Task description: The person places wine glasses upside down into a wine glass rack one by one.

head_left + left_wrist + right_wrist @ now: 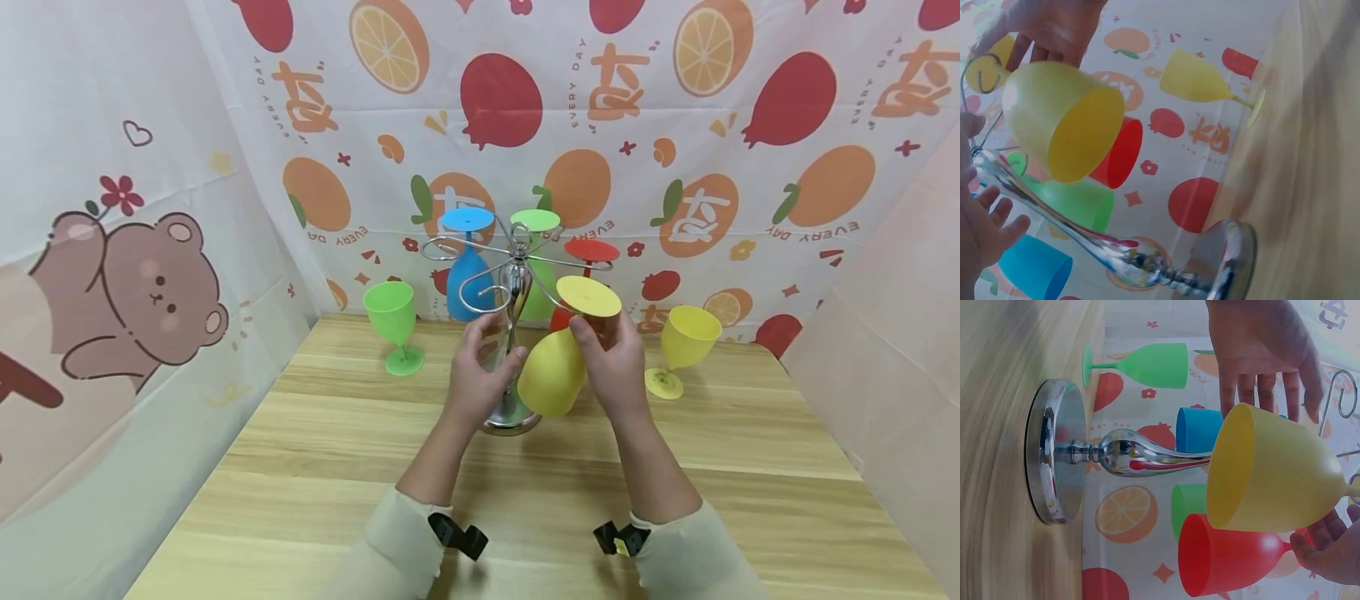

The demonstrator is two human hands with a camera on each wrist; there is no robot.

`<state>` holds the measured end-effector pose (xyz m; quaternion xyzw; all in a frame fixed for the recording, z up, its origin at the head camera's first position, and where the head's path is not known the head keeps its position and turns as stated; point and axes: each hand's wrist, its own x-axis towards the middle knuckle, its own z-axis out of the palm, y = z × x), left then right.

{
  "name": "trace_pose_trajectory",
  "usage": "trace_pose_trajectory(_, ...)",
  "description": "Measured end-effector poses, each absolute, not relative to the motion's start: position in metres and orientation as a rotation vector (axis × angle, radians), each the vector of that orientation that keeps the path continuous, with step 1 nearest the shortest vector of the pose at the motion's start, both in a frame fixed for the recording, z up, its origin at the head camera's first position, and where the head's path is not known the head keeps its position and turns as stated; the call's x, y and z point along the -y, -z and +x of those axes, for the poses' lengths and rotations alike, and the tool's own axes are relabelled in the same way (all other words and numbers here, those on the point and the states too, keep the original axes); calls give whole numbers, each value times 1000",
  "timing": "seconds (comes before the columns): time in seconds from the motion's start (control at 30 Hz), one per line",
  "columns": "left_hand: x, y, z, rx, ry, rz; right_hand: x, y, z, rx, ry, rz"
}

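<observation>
A yellow goblet (552, 373) hangs upside down, tilted, at a front-right wire arm of a chrome goblet rack (517, 287). My right hand (617, 367) pinches its stem just beneath the round foot (588, 296). Beside the rack's post is my left hand (480, 371); the right wrist view shows its fingers (1265, 390) extended, with nothing held. Blue (467, 279), light green (537, 292) and red goblets (1222, 553) hang bowl-down from other arms. The red one is partly hidden behind the yellow goblet in the head view.
A green goblet (392, 312) stands upright on the wooden table (315, 467) at the left. Another yellow goblet (688, 336) stands upright at the right. Behind the table hangs a fruit-print cloth (450, 125). The rack's round base (1054, 450) rests on the table.
</observation>
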<state>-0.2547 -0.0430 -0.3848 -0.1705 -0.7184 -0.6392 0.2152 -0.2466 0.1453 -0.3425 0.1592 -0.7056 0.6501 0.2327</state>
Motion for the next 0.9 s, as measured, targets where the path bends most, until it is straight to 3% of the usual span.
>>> trace_pose_trajectory(0.43, 45, 362, -301, 2161, 1832, -301, -145, 339, -249, 1954, -1807, 401)
trace_pose_trajectory(0.9, 33, 364, -313, 2105, 1915, -334, -145, 339, -251, 1972, -1797, 389)
